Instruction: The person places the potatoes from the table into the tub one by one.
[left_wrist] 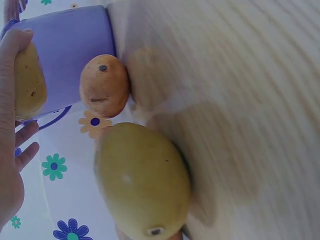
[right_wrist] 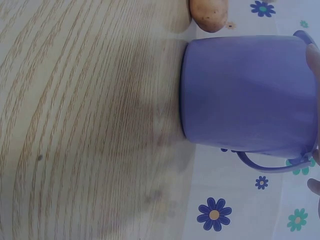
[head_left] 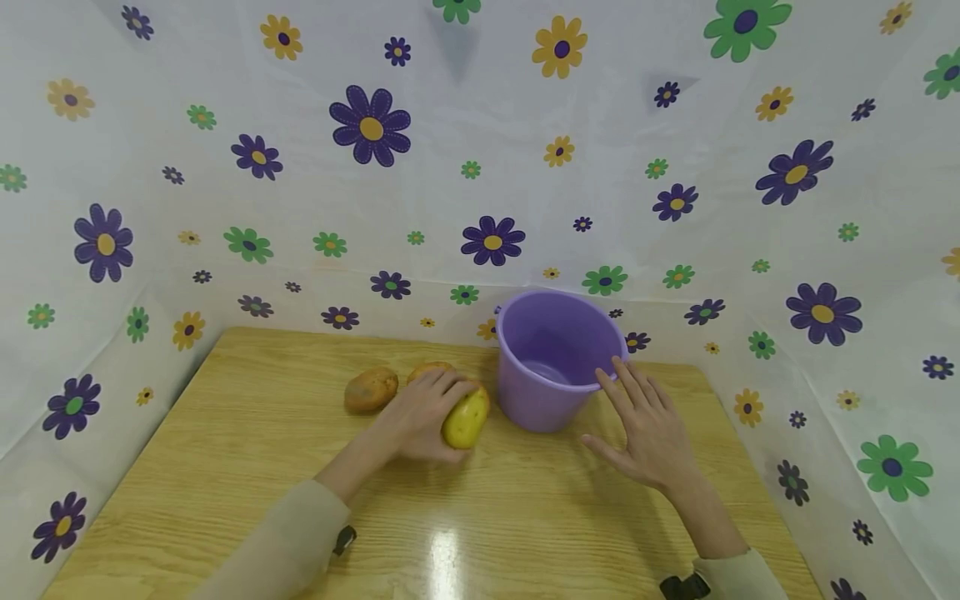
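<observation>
The left sleeve (head_left: 277, 546) lies nearest on my feed. My left grip (head_left: 426, 418) curls round the yellow potato-like piece (head_left: 466, 421), its long axis leaning rightward. The purple bucket (head_left: 528, 398) stands just right of this grip; of my 2 grips, the outspread right grip (head_left: 647, 435) is nearer it.

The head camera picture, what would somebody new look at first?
Probably the purple bucket, standing near the back of the wooden table. Next, maybe the shiny yellow lump gripped in the left hand, to the left of the bucket in the picture. Then the bright flowers on the white sheet behind the table and along its sides.
</observation>
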### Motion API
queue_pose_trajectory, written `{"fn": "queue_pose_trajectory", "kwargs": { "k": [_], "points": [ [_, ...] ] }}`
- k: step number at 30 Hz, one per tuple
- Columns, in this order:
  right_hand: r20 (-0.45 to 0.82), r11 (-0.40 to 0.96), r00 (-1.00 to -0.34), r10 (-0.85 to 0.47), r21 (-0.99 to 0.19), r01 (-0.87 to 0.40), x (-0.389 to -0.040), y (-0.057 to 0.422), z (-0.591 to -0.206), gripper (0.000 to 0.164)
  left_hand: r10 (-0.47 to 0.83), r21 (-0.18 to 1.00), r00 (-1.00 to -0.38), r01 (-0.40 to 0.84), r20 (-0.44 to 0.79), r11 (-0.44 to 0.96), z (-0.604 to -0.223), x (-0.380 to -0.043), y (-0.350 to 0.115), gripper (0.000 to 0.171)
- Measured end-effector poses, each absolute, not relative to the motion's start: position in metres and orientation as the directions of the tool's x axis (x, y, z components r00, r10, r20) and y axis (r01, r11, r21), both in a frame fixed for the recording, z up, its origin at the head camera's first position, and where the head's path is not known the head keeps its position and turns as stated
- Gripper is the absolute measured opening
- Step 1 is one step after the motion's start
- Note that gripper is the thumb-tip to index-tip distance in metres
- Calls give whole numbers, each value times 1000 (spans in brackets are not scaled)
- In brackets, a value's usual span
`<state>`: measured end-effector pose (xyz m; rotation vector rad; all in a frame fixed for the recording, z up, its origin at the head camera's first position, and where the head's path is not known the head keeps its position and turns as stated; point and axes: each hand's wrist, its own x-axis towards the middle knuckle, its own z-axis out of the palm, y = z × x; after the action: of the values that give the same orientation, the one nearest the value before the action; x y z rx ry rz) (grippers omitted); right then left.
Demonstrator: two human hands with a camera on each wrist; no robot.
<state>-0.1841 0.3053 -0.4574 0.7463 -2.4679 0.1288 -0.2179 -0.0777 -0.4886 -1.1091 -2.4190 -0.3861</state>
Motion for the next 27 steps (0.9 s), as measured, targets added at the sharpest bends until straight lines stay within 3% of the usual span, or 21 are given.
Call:
{"fn": "queue_pose_trajectory", "kwargs": {
  "k": [9,27],
  "points": [
    [547,840,-683,-484,71,-538,-185,305,-457,103,621,78,-559,774,550,628,-471,-222,-69,95],
    [563,835,-669,-484,70,-545,-184,304,-457,102,626,3,-457,809,632,588,-438,-233,-48,95]
  ]
}}
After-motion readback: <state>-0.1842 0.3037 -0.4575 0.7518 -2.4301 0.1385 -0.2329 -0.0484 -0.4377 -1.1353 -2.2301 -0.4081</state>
